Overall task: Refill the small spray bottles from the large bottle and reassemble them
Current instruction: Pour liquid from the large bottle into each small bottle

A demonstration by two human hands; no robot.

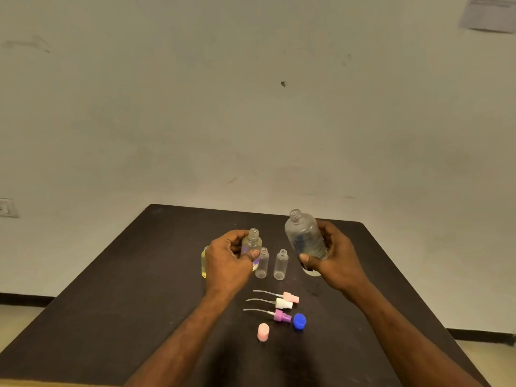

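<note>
Over the dark, matte table [111, 289], the person holds two bottles in the air, so the pouring step is about to begin, I think. The right hand [339, 261] is wrapped around the large clear plastic bottle [305, 240], which has no cap and leans a little to the left, its open mouth up. The left hand [227, 261] is closed around a small clear round bottle with an open threaded neck [252, 243], held nearly upright. Between the two hands, two small empty clear spray bottles [281, 265] stand on the table, and a yellowish bottle [203, 263] is half hidden behind the left hand. Nearer to the person lie three spray pump heads with thin tubes, one pink, one white, one purple [282, 316], then a blue screw cap [299, 321] and a pink cap [263, 332]. No liquid is flowing yet. The next move needs the two mouths brought close and the large bottle tipped slowly, because the small neck is narrow and spills easily.
</note>
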